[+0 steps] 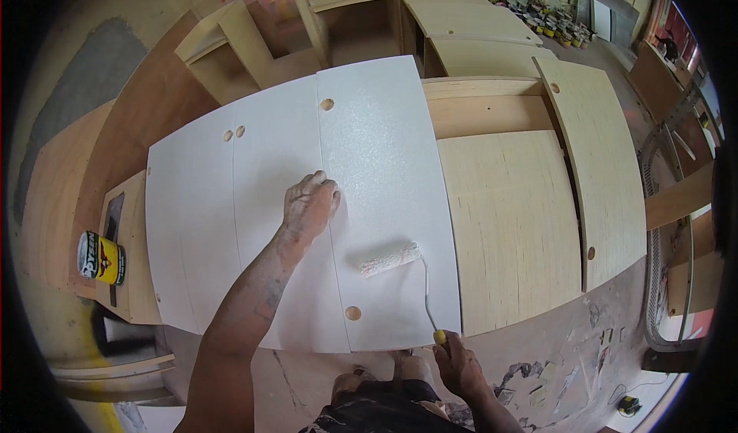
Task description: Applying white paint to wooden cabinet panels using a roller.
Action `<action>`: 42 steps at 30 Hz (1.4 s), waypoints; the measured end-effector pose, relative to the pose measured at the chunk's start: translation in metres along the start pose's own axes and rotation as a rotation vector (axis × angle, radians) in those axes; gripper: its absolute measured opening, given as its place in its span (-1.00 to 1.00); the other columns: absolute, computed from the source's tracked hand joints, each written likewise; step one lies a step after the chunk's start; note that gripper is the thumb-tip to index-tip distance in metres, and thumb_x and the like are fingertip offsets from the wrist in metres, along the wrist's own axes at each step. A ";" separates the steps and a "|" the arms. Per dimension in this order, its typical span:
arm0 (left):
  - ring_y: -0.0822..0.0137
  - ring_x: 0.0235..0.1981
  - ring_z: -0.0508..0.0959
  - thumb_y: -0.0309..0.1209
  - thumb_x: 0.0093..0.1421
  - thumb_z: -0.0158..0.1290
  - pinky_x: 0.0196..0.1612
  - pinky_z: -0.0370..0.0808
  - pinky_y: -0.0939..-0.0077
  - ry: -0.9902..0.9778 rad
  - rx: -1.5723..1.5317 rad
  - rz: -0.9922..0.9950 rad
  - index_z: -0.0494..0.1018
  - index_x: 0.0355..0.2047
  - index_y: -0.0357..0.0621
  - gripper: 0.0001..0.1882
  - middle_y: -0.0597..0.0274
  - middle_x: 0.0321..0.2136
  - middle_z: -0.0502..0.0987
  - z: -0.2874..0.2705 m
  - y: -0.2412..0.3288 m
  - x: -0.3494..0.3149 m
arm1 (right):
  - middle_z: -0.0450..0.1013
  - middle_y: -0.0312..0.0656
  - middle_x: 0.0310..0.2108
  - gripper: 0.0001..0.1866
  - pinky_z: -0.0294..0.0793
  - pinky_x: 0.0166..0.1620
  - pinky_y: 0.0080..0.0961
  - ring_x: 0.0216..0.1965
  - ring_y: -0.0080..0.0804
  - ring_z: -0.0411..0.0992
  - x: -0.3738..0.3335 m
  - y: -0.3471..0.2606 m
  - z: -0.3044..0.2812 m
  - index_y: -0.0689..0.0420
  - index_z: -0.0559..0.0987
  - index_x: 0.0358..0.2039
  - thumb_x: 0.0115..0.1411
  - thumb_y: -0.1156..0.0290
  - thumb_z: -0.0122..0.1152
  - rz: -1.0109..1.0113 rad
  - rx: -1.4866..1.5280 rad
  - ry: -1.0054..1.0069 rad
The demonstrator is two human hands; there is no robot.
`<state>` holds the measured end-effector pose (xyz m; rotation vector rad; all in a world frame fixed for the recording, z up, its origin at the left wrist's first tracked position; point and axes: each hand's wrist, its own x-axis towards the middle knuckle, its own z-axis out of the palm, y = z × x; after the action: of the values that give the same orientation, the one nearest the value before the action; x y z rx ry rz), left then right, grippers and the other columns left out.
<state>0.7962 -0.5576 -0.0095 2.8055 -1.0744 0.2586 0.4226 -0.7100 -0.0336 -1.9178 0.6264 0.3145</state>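
Paint roller [390,258] lay across the white-painted right panel [384,187], its thin wire frame running back to a yellow-tipped handle at the panel's near edge. The right hand [460,364] was closed around that handle; the left hand [310,205] rested knuckles-up, fingers curled, by the seam with the middle panel [273,202]. The roller probably handled light, with a soft, wet sleeve, so the handle was the sensible grip. A paint can [101,258] stood well to the left.

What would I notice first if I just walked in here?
Three big white-painted panels lying side by side in the middle. The left hand presses flat on them, while the right hand holds a paint roller on the rightmost panel. A paint can sits at the far left.
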 end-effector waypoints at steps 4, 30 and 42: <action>0.28 -0.32 0.54 -0.36 0.11 0.15 -0.27 0.52 0.41 0.079 0.091 0.024 0.53 -0.48 -0.11 -0.89 0.24 -0.44 0.47 0.017 -0.017 -0.002 | 0.53 0.16 -0.28 -0.65 0.52 -0.21 -0.08 -0.24 0.16 0.53 0.002 0.005 -0.001 0.20 0.33 0.05 0.32 0.31 -0.01 -0.075 0.002 0.003; 0.21 -0.32 0.59 -0.32 0.12 0.14 -0.15 0.51 0.31 0.058 -0.196 -0.220 0.59 -0.38 -0.09 -0.86 0.17 -0.41 0.58 -0.027 -0.016 -0.011 | 0.49 0.12 -0.44 -0.68 0.44 -0.29 -0.08 -0.36 0.17 0.51 0.007 0.008 -0.001 0.20 0.34 0.00 0.31 0.30 -0.01 -0.095 0.014 0.024; 0.13 -0.31 0.63 -0.30 0.15 0.12 -0.18 0.56 0.26 -0.002 -0.117 -0.350 0.60 -0.40 -0.14 -0.82 0.07 -0.39 0.62 0.012 0.006 0.000 | 0.51 0.15 -0.30 -0.62 0.45 -0.19 0.03 -0.25 0.23 0.50 0.004 0.008 0.003 0.18 0.28 0.07 0.33 0.25 -0.06 -0.065 0.014 -0.015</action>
<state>0.7933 -0.5638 -0.0205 2.8208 -0.5601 0.1490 0.4215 -0.7110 -0.0425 -1.9165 0.5540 0.2822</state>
